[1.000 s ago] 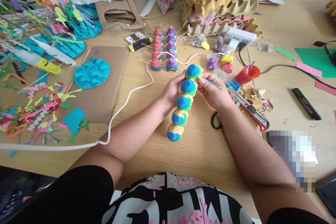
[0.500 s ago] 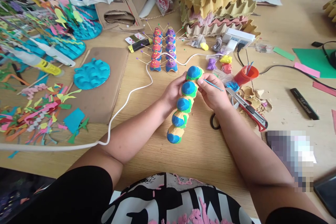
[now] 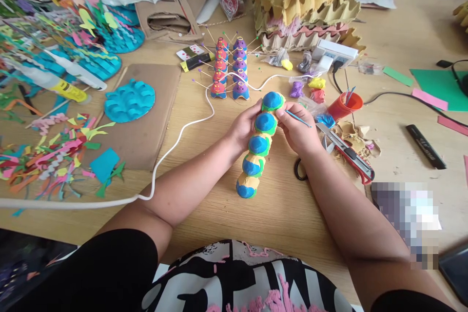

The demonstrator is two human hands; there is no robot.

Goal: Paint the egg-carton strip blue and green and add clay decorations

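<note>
A strip of egg carton cups (image 3: 259,145) runs lengthwise above the table, its bumps coated in blue with green edges and yellow carton showing between. My left hand (image 3: 244,126) grips the strip from the left near its far end, its fingertips partly hidden behind it. On the other side my right hand (image 3: 298,126) is closed at the top cup's edge, and a thin blue stick tool (image 3: 299,119) pokes out from between its fingers. Beyond the hands stand a red caterpillar (image 3: 220,66) and a purple caterpillar (image 3: 240,67) made of carton cups with pins.
Right of my hands lie a box cutter (image 3: 347,148), black scissors handle (image 3: 300,169), and an orange cup (image 3: 345,105). Bags of coloured clay (image 3: 297,88) sit beyond. Stacked egg trays (image 3: 307,5) stand at the back. A white cable (image 3: 179,139) crosses my left arm; paper scraps (image 3: 54,156) lie left.
The near end of the carton strip has shifted slightly to the right. Both hands keep their hold, and the whole view has moved a little.
</note>
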